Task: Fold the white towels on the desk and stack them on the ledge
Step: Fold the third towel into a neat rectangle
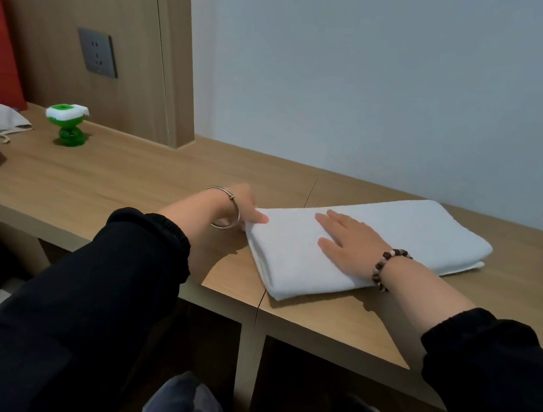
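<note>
My left hand [240, 206] pinches the left edge of the folded white towel [415, 230] on the desk [94, 175]; my right hand [348, 242] lies flat on top, fingers straight — best to press there while carrying that edge over squarely.

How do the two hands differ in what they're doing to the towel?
The left hand grips the end of the towel, thumb on top; the right hand lies flat on its middle, fingers straight. The left hand wears a silver bangle; the right hand wears a bead bracelet. Both touch the same towel, and both arms have black sleeves.
</note>
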